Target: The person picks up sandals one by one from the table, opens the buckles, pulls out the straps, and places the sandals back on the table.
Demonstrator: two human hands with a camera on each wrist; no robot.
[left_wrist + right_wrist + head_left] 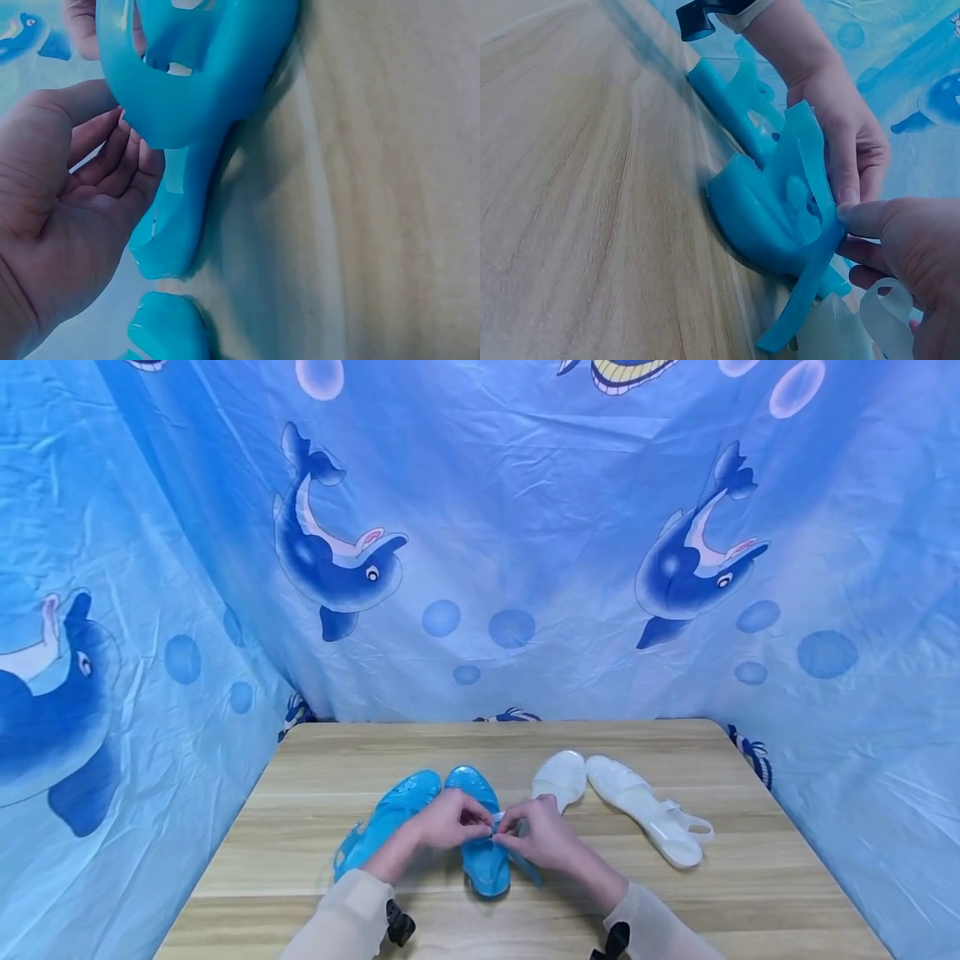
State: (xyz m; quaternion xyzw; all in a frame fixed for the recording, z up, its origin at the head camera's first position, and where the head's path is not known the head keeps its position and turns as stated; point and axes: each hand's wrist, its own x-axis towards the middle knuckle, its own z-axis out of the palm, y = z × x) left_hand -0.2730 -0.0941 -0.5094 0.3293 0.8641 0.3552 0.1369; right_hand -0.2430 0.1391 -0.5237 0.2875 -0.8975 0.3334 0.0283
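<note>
A blue jelly sandal (pixel 486 870) lies at the table's middle front, toe pointing away from me. My left hand (pixel 448 820) is at its left side, thumb and fingertips pinching the sandal's strap by the buckle. From the other side my right hand (pixel 542 832) pinches the same ankle strap (pixel 808 281), whose loose end hangs down past the fingers in the right wrist view. The two hands' fingertips nearly meet, and the buckle itself is mostly hidden. Beside the left forearm lies the matching blue sandal (pixel 401 800), its strap standing up at the heel.
To the right lie two whitish clear sandals: one white sandal (pixel 561 774) partly behind my right hand, the other white sandal (pixel 637 800) slanting outward. They rest on a wooden table (pixel 285 827). A blue dolphin-print curtain (pixel 480 543) hangs around the back and sides.
</note>
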